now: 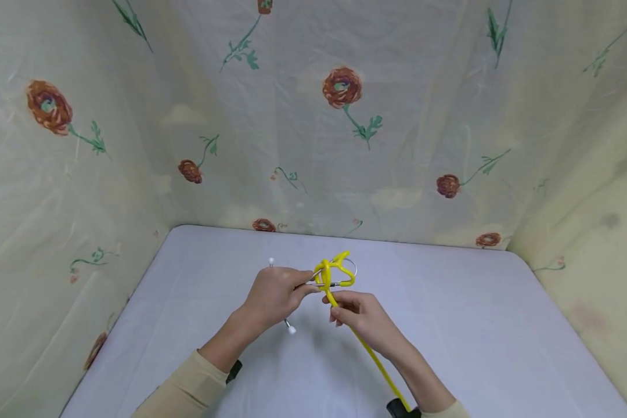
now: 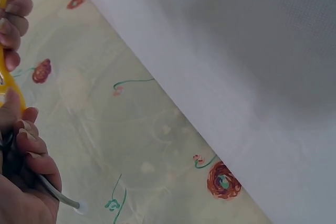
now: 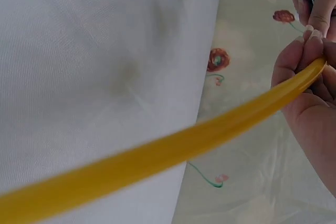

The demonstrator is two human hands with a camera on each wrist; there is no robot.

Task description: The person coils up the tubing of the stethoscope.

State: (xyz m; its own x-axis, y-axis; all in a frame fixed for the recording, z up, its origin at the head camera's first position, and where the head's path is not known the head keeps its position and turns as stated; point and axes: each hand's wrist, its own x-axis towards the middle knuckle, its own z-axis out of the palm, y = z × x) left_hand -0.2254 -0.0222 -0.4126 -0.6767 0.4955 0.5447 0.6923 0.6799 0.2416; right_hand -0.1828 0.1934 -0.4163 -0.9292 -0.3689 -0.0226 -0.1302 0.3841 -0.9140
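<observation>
A stethoscope with yellow tubing (image 1: 377, 362) and thin metal ear tubes is held up over the table. My left hand (image 1: 278, 295) grips the ear tubes. White eartips (image 1: 291, 330) stick out above and below it, one also visible in the left wrist view. Just beyond those fingertips, the yellow tubing loops around the ear tubes beside its fork. My right hand (image 1: 368, 321) pinches the tubing below this loop, and the tubing runs back toward the right wrist. In the left wrist view a dark part in the left palm is unclear. The chest piece cannot be made out.
A white table (image 1: 475, 325) lies beneath both hands. Pale curtain-like sheets (image 1: 397, 116) printed with red flowers enclose its back and sides. Black wrist gear (image 1: 401, 408) shows at the right sleeve, close to the tubing.
</observation>
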